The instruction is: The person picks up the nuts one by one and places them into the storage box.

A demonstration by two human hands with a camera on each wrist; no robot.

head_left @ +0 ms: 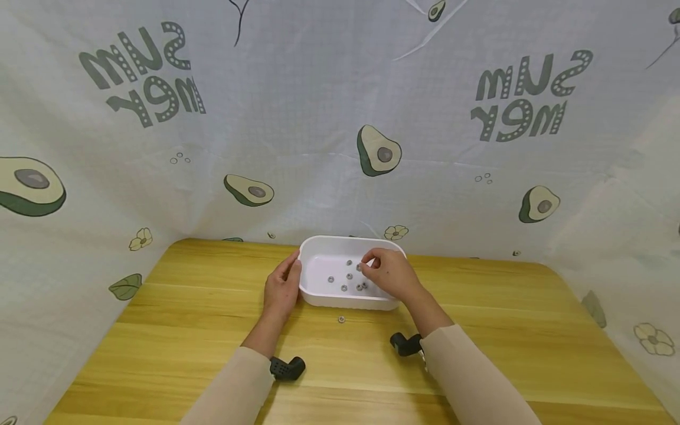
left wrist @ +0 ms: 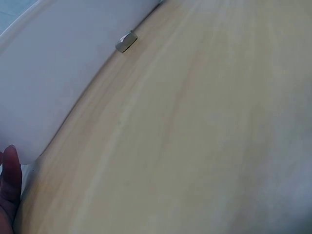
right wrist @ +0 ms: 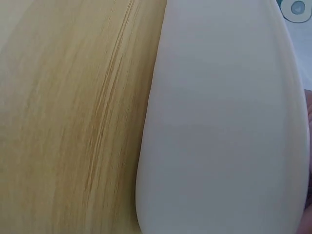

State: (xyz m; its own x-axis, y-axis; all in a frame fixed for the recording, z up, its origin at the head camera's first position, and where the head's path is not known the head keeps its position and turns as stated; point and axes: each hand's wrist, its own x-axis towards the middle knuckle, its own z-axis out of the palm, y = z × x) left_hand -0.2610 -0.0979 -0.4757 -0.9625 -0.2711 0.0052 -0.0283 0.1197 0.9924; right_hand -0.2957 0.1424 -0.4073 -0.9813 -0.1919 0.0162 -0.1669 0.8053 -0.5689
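Observation:
A white plastic tray [head_left: 350,303] with rounded corners stands at the back of the table, several small metal nuts [head_left: 349,276] scattered over its floor. My left hand [head_left: 281,289] rests against the tray's left end, fingers fairly straight along the outer wall; in the left wrist view its thumb [left wrist: 10,175] shows beside the tray corner. Reaching over the right side, my right hand [head_left: 390,273] pinches a nut [head_left: 359,267] between thumb and fingertip inside the tray. One loose nut [head_left: 342,319] lies on the table in front. The tray wall [right wrist: 219,122] hides most of the right hand in its wrist view.
The wooden table [head_left: 202,330] extends to both sides and in front of the tray. A white cloth with avocado prints [head_left: 319,118] hangs directly behind it. Dark wrist devices [head_left: 289,369] sit below each sleeve cuff.

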